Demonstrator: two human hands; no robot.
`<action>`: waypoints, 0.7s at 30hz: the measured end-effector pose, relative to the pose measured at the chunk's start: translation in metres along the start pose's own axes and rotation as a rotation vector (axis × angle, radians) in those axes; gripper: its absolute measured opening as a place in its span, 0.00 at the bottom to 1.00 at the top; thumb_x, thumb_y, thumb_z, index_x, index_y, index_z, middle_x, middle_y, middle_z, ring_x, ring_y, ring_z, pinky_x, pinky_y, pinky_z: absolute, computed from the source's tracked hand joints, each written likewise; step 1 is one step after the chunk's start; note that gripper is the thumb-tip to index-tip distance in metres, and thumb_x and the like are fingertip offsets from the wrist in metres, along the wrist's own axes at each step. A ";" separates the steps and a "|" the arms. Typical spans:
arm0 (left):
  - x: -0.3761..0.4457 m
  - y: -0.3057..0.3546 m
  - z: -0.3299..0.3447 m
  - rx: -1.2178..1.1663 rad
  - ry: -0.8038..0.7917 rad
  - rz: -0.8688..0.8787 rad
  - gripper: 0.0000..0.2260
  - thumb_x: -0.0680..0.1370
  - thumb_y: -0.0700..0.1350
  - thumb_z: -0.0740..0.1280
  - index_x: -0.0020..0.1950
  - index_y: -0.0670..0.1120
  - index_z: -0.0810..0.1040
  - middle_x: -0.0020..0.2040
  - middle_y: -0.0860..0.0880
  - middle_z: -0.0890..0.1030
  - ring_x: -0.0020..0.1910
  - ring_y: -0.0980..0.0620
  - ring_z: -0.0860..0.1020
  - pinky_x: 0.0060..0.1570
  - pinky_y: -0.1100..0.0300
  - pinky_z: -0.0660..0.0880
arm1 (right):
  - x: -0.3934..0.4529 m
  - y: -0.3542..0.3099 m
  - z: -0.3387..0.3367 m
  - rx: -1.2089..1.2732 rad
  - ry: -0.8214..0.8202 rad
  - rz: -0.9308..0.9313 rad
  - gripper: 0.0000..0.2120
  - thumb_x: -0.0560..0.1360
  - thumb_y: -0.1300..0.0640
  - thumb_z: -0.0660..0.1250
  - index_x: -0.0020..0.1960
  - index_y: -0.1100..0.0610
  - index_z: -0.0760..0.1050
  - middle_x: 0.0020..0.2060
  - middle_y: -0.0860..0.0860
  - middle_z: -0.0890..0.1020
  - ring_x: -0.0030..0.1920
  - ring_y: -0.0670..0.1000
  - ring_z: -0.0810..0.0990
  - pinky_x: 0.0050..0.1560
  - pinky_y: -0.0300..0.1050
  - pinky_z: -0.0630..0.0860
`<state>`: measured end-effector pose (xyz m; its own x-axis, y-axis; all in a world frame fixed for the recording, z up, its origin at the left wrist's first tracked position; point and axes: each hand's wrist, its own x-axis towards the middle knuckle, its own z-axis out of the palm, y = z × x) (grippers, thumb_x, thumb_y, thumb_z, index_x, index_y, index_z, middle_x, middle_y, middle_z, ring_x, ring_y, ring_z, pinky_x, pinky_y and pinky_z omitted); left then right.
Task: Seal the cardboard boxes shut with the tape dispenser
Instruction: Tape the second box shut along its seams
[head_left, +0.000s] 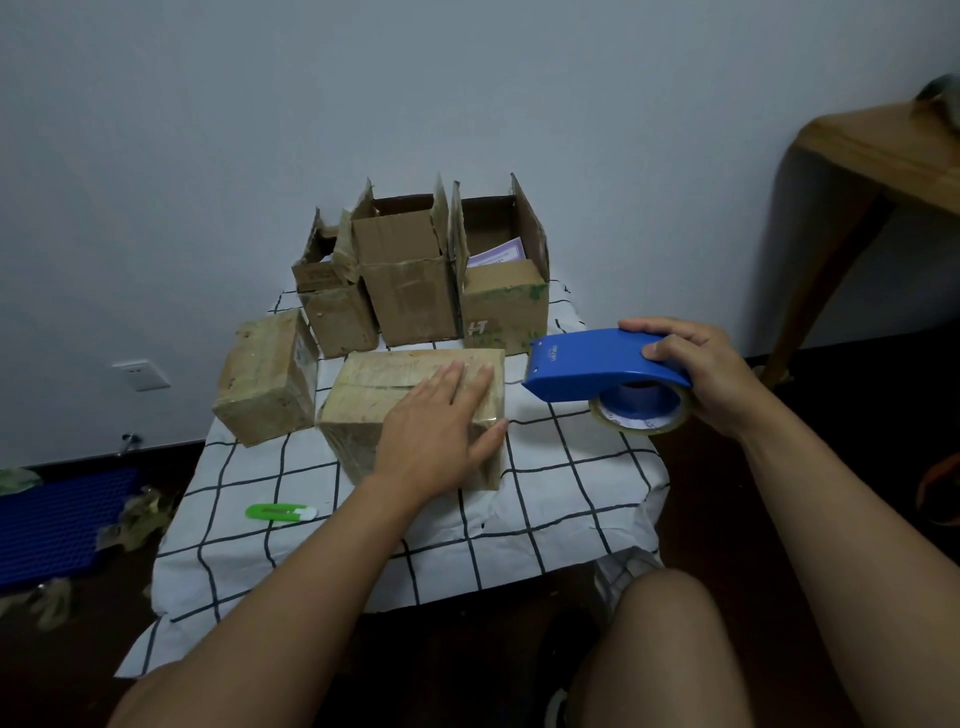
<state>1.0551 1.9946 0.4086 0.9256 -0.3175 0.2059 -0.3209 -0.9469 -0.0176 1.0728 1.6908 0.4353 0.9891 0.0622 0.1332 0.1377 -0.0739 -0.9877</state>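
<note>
Roughly two of five done, judging by the layout. Table (571, 493), checked cloth over it, is carrying everything, so taking the near box (363, 410) as landmark. It is sitting mid-table, flaps down, glossy tape seeming to run over its top and right edge, so it is looking sealed or nearly so; whether the tape is fully pressed down cannot be told. Behind it three open boxes are standing in a row by the wall: right one (506, 306) widest, paper showing inside; middle one (410, 291) tallest; left one (337, 312) smallest. All are showing raised flaps, so all three are still waiting. Left of the landmark, just beside it, a closed box (265, 384) is lying tilted, looking taped already.

Left hand (436, 441) is lying flat on the near box, fingers straight, thumb hanging over the right edge, pressing rather than grasping anything. Right hand (701, 374) is curling round the dispenser (597, 369), gripping its rear over the tape roll (644, 415). Dispenser is hovering right of the landmark, off the cloth, blade end pointing toward the box corner, near but not touching. No tape strand is visibly bridging the two. In front-left of the landmark a green cutter (280, 513) is lying on the cloth, untouched.
</note>
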 end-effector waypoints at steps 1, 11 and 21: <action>0.000 0.000 -0.001 -0.006 -0.001 0.003 0.35 0.74 0.70 0.39 0.79 0.60 0.49 0.80 0.48 0.57 0.78 0.49 0.56 0.74 0.53 0.56 | -0.001 0.000 -0.001 -0.022 -0.003 0.000 0.16 0.75 0.62 0.65 0.51 0.45 0.86 0.52 0.42 0.84 0.52 0.46 0.80 0.47 0.37 0.78; 0.001 0.002 -0.005 0.058 -0.001 0.134 0.33 0.78 0.67 0.40 0.80 0.54 0.50 0.79 0.55 0.52 0.78 0.56 0.49 0.76 0.55 0.42 | 0.003 -0.006 0.010 -0.178 -0.069 -0.016 0.14 0.78 0.66 0.65 0.57 0.52 0.83 0.55 0.48 0.83 0.44 0.34 0.79 0.45 0.27 0.73; -0.002 0.012 -0.003 -0.009 0.038 0.157 0.29 0.81 0.57 0.46 0.80 0.47 0.54 0.79 0.48 0.56 0.78 0.53 0.54 0.76 0.58 0.47 | 0.006 0.006 0.012 -0.126 -0.104 0.030 0.13 0.78 0.60 0.68 0.53 0.43 0.84 0.54 0.44 0.83 0.50 0.42 0.81 0.48 0.30 0.76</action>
<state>1.0493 1.9840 0.4110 0.8558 -0.4594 0.2378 -0.4630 -0.8853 -0.0440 1.0785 1.7025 0.4295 0.9830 0.1606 0.0887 0.1205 -0.2008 -0.9722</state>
